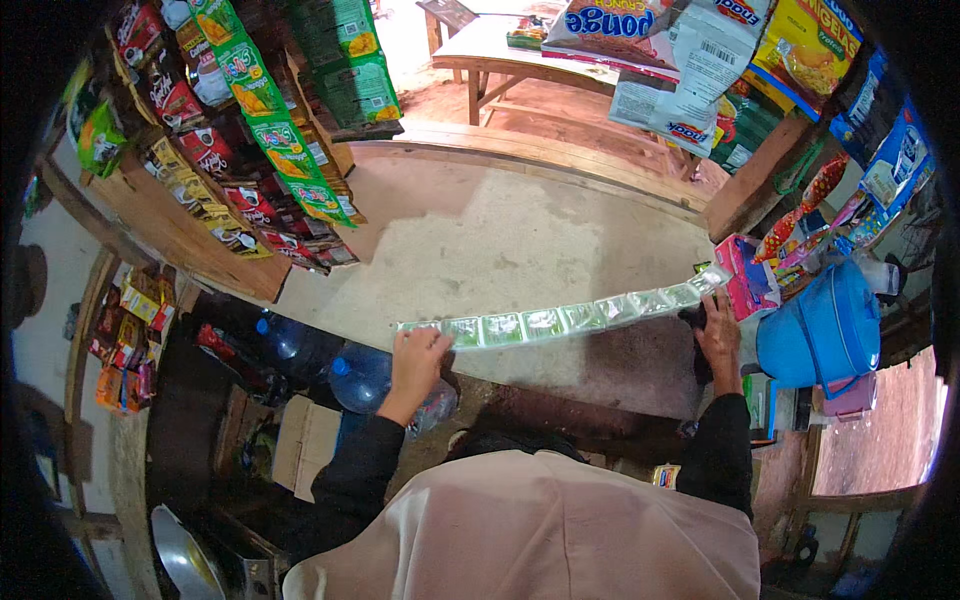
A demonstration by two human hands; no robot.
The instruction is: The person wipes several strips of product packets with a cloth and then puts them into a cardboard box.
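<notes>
A long strip of joined sachets [566, 322], clear and green with a shiny surface, stretches across the counter [472, 247] in front of me. Its left end is gripped by my left hand [420, 364], fingers curled over the edge. Toward the other end, my right hand [720, 337] holds the strip between thumb and fingers. From there the strip's tip rises a little beside a pink box [746, 277]. Between my hands the strip sags slightly. What is printed on the sachets is too glossy to make out.
Hanging sachet strips [277, 142] crowd the left, and snack packets [675, 82] hang at the upper right. A blue lidded bucket [817, 330] stands right of the counter. Below its left edge are large water bottles [360, 379] and a cardboard box [306, 442]. Beyond stands a wooden table [495, 49].
</notes>
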